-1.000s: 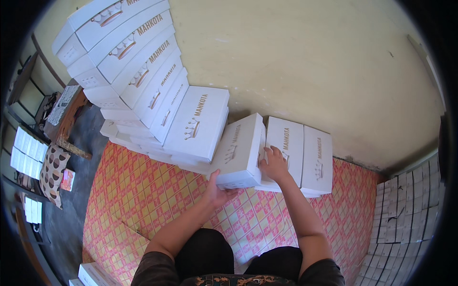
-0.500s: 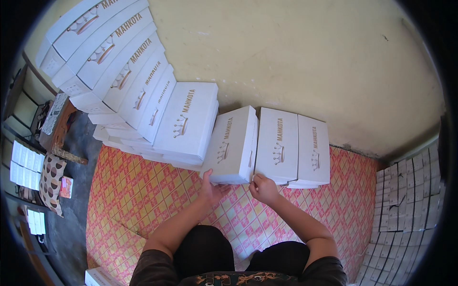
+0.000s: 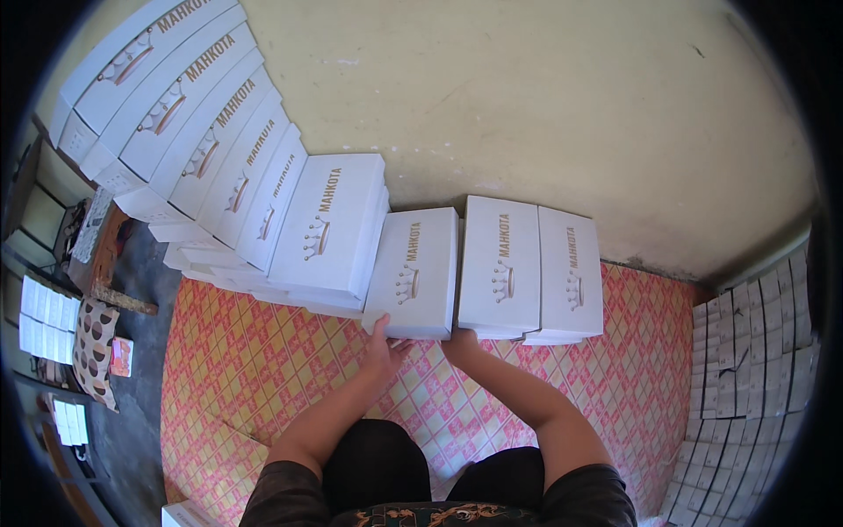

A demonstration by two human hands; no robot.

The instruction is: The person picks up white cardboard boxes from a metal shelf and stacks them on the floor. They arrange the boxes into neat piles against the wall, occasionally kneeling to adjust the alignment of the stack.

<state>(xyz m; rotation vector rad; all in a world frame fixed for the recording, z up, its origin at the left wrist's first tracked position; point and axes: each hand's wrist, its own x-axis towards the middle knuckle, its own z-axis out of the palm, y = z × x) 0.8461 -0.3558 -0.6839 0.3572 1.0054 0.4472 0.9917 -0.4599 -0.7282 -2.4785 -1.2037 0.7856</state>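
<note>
- One hand, my left [image 3: 384, 355], grasps the white box [image 3: 406, 294] by its near-left corner.
- My right hand [image 3: 459, 346], at the box's near-right corner: fingers hidden, I cannot tell their hold.

1 head-worn fisheye view looks down and forward.

Forearms [image 3: 334, 413] forward and inward — left grip [image 3: 381, 357] thumb-up, right grip [image 3: 459, 346] nearby, fingertips hidden.

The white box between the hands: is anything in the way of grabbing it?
Nothing visible. The left hand grips the white box at its near left corner; the right hand is at the near right corner, its fingertips hidden beside the neighbouring box.
</note>
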